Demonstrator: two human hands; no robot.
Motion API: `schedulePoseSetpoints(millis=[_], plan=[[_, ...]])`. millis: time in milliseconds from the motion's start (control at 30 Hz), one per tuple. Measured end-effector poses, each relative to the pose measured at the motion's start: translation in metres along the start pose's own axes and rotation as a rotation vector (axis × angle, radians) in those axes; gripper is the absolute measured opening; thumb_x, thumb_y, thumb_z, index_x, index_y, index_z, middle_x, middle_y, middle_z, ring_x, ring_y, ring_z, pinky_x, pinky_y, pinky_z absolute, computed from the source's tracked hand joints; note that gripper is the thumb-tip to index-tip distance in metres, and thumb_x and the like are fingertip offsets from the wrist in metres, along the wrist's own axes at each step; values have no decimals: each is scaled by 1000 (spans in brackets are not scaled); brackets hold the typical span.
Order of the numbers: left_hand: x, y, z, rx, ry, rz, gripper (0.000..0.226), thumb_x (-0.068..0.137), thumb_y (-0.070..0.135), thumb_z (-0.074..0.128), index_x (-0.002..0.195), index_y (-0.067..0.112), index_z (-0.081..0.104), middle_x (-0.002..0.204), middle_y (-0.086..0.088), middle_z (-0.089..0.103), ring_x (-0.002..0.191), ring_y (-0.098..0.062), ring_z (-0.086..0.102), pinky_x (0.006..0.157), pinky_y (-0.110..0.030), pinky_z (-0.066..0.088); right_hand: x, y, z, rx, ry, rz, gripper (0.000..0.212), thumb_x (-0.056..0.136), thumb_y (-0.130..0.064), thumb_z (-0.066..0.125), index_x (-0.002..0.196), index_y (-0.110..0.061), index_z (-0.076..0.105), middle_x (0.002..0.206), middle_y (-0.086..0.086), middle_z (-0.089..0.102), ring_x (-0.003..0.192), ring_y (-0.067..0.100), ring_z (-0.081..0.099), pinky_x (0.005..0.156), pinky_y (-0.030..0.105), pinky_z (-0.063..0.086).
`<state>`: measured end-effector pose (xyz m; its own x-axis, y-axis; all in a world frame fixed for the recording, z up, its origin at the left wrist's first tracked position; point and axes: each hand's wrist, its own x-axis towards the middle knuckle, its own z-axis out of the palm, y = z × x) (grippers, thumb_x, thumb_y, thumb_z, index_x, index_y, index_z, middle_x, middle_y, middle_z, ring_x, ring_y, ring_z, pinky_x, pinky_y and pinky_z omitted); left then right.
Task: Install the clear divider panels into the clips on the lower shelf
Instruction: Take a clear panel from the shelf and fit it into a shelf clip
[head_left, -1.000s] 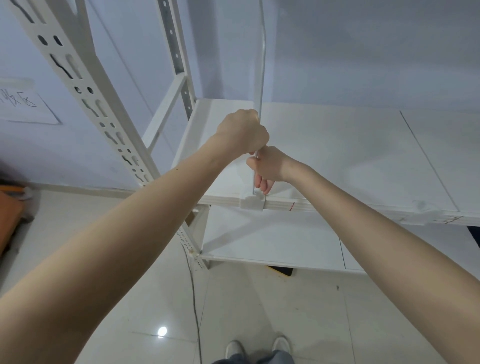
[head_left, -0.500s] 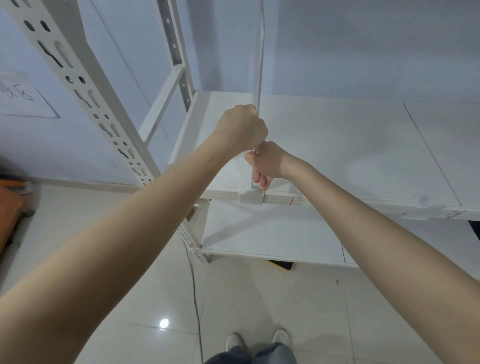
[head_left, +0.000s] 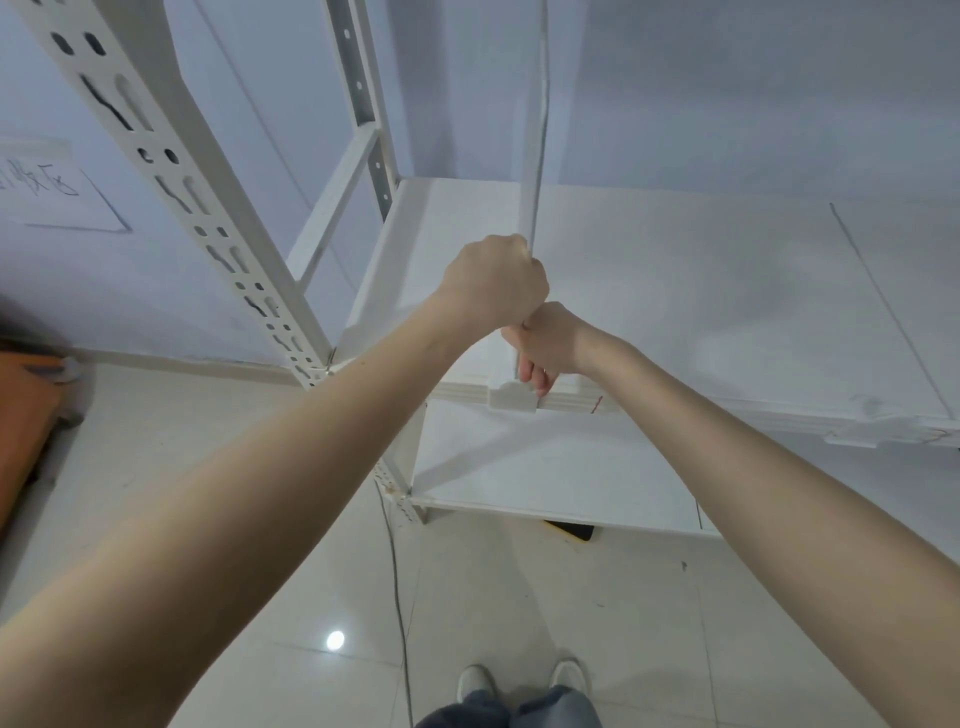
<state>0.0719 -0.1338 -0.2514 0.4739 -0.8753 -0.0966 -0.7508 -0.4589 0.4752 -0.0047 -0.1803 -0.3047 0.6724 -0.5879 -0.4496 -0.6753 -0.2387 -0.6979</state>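
A clear divider panel (head_left: 535, 135) stands upright, edge-on to me, over the white shelf board (head_left: 701, 301). Its lower front corner sits at a white clip (head_left: 513, 399) on the shelf's front edge. My left hand (head_left: 493, 280) is fisted around the panel's front edge. Just below it my right hand (head_left: 545, 345) grips the same edge, fingers curled down close to the clip. A second white clip (head_left: 857, 434) sits on the front edge farther right. How deep the panel sits in the clip is hidden by my hands.
White slotted rack uprights (head_left: 171, 171) rise at the left. A lower shelf board (head_left: 545, 467) lies beneath. A thin cable (head_left: 397, 597) runs across the tiled floor by my shoes (head_left: 519, 680). An orange object (head_left: 23, 415) sits at the far left.
Both hands have kept their grip on the panel edge. The view has shifted slightly; the hands and panel sit about as before over the clip.
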Motion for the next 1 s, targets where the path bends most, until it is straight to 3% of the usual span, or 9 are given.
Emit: schedulePoseSetpoints(millis=[167,233,333,400,500,633,833,933,1000], plan=[[-3,0,-6,44,-8,15,31,92,22,37,63,13,45,68,-3,55,83,-28,61,76,-33,51,-9,-5,-3,-14,38,-35,40,95,-21,36,133,-9,31,67,14,60,46,25,53,55,32,56],[-7,1,-10,108,41,51,38,93,28,40,58,15,41,59,-1,50,77,-30,62,70,-32,50,-13,-5,-7,-72,115,-61,58,93,-29,46,143,-15,19,68,9,65,48,22,58,50,29,55],[-16,2,-22,209,180,153,48,92,42,44,57,9,43,59,-3,49,76,-34,63,65,-32,46,-27,-6,-19,-171,245,-143,87,86,-44,57,149,-28,-2,87,9,68,71,30,67,64,36,58],[-22,3,-31,225,255,193,46,90,48,47,80,5,58,78,-8,63,87,-34,62,72,-34,45,-40,-9,-31,-219,332,-217,95,84,-47,61,150,-28,-4,107,10,64,96,31,64,82,37,52],[-35,6,-48,226,329,224,56,87,55,49,120,9,51,112,-9,65,105,-32,60,79,-37,45,-65,-20,-49,-244,398,-294,96,83,-47,64,150,-28,-3,141,10,44,128,26,45,103,38,40],[-58,15,-82,207,488,307,69,87,58,49,140,16,36,139,-3,47,123,-27,48,89,-40,44,-104,-37,-72,-300,511,-377,92,84,-42,63,151,-26,3,157,4,20,144,21,21,111,38,27],[-99,35,-135,319,843,542,64,82,50,53,133,11,46,140,-7,47,122,-29,48,85,-42,45,-176,-72,-104,-451,682,-570,83,84,-42,62,150,-27,14,160,-3,15,146,14,14,116,36,23],[-121,52,-157,289,1022,631,51,80,39,59,120,8,55,126,-11,54,107,-30,54,75,-34,41,-212,-89,-111,-544,751,-673,72,85,-42,60,147,-28,25,158,-7,20,143,12,21,112,37,30],[-133,66,-173,266,1115,675,45,80,33,61,117,7,56,122,-12,55,105,-31,55,76,-35,43,-236,-101,-117,-567,839,-753,59,86,-38,59,140,-27,39,150,-9,33,135,10,30,102,34,38]])
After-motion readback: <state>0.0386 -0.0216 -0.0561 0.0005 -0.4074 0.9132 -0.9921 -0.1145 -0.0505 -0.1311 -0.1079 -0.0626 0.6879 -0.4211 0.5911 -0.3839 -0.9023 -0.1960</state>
